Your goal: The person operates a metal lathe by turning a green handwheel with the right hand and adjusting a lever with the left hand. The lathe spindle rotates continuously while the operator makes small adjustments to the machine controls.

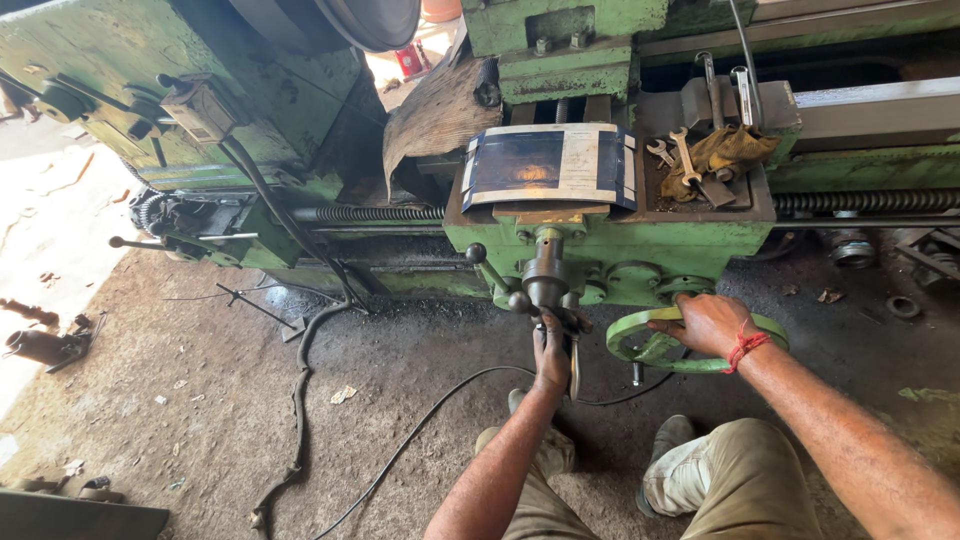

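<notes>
The green handwheel point(697, 343), low on the front of the lathe carriage point(610, 235), is being gripped at its rim by the right hand point(705, 323), fingers closed over it. The cross-slide crank handle point(557, 345) is being clamped by the left hand point(551, 358). Both parts are judged heavy, rigid, possibly oily; the rim and handle are being taken as the best holds.

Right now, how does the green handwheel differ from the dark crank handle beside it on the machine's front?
The green handwheel is a wide painted ring lying nearly flat; the dark crank handle is bare dark metal with ball-ended arms. The right hand rests over the handwheel's rim, while the left hand closes round the crank handle's lower arm. Both sit on the green carriage front, and each has a hand on it.
</notes>
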